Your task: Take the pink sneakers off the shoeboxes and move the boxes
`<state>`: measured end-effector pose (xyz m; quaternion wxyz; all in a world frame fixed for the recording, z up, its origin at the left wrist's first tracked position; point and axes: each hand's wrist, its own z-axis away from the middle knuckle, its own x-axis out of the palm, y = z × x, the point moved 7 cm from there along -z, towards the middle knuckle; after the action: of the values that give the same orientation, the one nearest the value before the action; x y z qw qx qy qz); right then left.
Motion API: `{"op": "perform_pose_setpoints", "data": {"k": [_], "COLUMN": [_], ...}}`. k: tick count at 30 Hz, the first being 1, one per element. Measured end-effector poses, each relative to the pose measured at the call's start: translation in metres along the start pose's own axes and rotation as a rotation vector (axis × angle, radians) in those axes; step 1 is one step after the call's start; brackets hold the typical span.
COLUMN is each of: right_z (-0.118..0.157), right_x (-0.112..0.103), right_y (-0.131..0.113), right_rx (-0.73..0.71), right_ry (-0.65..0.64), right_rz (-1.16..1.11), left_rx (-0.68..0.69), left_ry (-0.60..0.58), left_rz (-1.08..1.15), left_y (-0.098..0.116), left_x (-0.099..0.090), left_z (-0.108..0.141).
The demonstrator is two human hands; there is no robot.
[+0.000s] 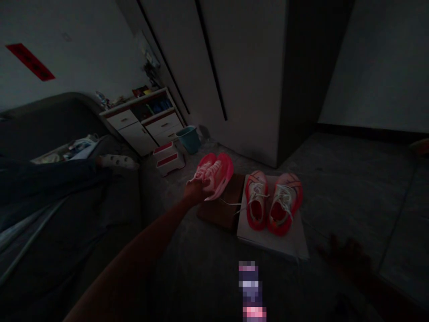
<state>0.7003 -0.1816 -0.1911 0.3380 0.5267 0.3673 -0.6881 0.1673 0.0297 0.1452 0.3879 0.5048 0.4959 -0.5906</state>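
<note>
My left hand (197,191) is closed around a pair of pink shoes (216,174), holding them together above a brown box (223,212). A loose lace hangs from them toward the right. Beside that box, a pair of white and pink-red shoes (284,201) with white laces stands on a white box (275,241). To the right of the white box, my right hand (346,252) is low in the dark with its fingers spread, touching no shoe.
A teal bin (189,139) and a white and red step stool (169,158) stand behind on the floor. Farther back is a drawer cabinet (144,120). A person's legs (67,172) lie on the bed at left. A tall wardrobe (248,80) rises behind the shoes.
</note>
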Motion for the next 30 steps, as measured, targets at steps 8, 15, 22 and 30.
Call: {"op": "perform_pose_setpoints", "data": {"k": [8, 15, 22, 30], "right_z": [0.002, 0.000, 0.003, 0.006], "right_x": [-0.006, -0.002, -0.006, -0.007], "right_y": [-0.004, -0.003, -0.007, -0.009], "right_rx": [0.072, 0.045, 0.082, 0.066], "right_ry": [-0.075, -0.012, -0.124, -0.072], "right_rz": [0.077, 0.017, 0.119, 0.126], "left_rx": [0.122, 0.061, -0.101, -0.115], "left_ry": [-0.051, -0.130, -0.083, 0.065], "left_rz": [0.022, 0.035, 0.045, 0.123], "left_y": [0.061, 0.057, 0.073, 0.074], "left_x": [0.040, 0.029, 0.022, 0.023], "left_z": [-0.002, 0.001, 0.018, 0.023]}}
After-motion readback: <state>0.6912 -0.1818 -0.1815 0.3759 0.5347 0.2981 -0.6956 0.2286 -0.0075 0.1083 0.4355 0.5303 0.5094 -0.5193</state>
